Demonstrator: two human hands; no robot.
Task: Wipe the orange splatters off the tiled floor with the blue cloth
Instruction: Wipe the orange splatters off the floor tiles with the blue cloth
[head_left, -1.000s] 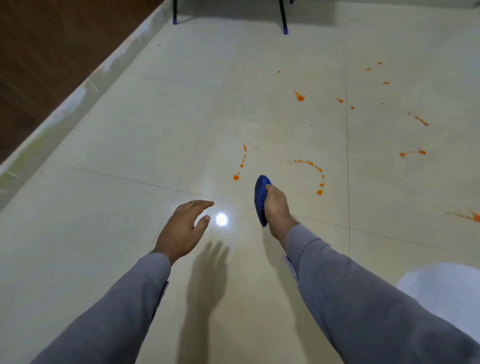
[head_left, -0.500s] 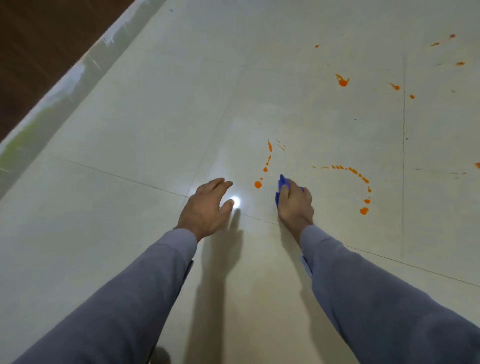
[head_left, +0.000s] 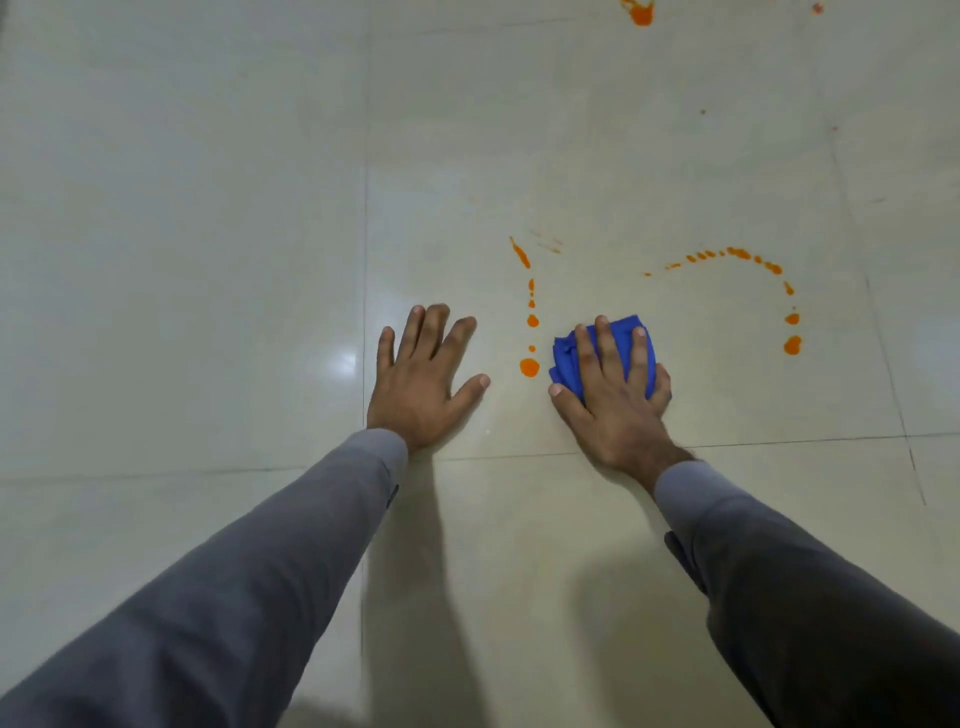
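My right hand (head_left: 613, 395) presses a bunched blue cloth (head_left: 566, 358) flat onto the cream tiled floor (head_left: 208, 260). Just left of the cloth runs a line of orange drops, ending in a large round drop (head_left: 529, 367) between my two hands. To the right, an arc of orange splatters (head_left: 737, 254) curves down to a bigger blob (head_left: 792, 344). My left hand (head_left: 423, 374) lies palm down on the tile with fingers spread, holding nothing.
Another orange splatter (head_left: 641, 14) sits at the top edge, with faint specks farther right. Grout lines cross the floor near my wrists. A bright light reflection (head_left: 345, 362) shines left of my left hand. Grey sleeves cover both forearms.
My view has dropped much closer to the floor. Both hands went down onto the tile: the left now flat and spread, the right flattening the cloth beside the line of drops.
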